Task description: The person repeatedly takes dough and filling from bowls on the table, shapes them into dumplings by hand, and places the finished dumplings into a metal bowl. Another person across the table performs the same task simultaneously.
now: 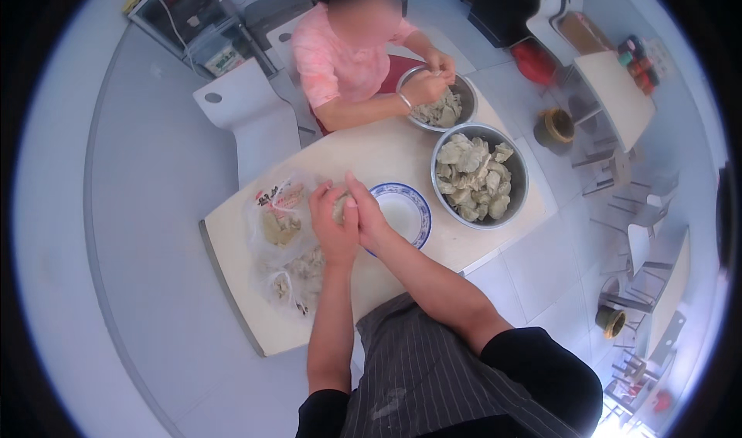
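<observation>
Between my palms sits a grey-green, dough-like lump (340,205), partly hidden by my fingers. My left hand (332,231) cups it from the left, and my right hand (369,215) presses against it from the right. Just right of my hands, a white plate with a blue patterned rim (426,220) stands on the table, partly covered by my right hand and wrist. To their left lies a clear plastic bag (272,229) with printing, holding more grey-green stuff. Beyond the plate, a large metal bowl (522,198) is heaped with flattened, irregular grey-green pieces.
Across the cream table (232,245), a person in a pink top (348,74) works with both hands over a second metal bowl (473,102) of grey-green stuff. A white chair (263,121) stands left of them. More tables, stools and bins line the right.
</observation>
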`<state>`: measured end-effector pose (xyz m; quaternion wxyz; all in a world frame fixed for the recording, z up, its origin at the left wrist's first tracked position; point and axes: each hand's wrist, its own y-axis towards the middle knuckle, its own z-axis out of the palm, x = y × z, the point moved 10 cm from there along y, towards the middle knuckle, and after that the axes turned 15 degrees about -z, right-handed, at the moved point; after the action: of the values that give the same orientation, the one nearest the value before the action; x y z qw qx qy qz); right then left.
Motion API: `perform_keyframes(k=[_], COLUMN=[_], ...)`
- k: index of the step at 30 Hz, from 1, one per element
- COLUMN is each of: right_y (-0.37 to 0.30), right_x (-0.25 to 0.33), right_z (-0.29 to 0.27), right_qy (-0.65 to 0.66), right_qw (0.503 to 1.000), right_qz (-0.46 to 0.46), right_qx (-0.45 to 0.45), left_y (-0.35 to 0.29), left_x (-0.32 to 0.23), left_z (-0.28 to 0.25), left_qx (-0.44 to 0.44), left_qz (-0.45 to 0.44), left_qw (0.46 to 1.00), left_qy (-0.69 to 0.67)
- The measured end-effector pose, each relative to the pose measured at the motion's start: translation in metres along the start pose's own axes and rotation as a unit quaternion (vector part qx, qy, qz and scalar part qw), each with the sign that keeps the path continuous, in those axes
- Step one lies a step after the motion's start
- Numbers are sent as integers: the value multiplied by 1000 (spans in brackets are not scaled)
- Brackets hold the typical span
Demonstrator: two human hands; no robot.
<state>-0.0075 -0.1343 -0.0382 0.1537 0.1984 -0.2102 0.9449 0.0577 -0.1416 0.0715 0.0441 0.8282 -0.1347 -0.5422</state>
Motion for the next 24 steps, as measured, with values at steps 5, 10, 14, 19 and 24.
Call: perform_keyframes(k=[5,10,14,19,24], right_y=[-6,-35,-47,-38,-28], right_x=[29,43,48,45,37], right_z=[-18,-14,-20,-34,-77], right_qy=[3,51,91,140,82], right_qw=[999,997,989,984,996], right_qz=[-41,54,105,106,-31], right_qx=[-10,-25,46,23,-5], left_y=[-17,-26,-39,-39,-52], left_x=[-41,-54,-58,-57,-62], left_z=[23,38,57,76,84], left_qx=[-9,10,69,82,35], left_qz=[83,132,195,154,37], left_qw=[996,989,975,977,993], left_qy=[9,59,85,122,103])
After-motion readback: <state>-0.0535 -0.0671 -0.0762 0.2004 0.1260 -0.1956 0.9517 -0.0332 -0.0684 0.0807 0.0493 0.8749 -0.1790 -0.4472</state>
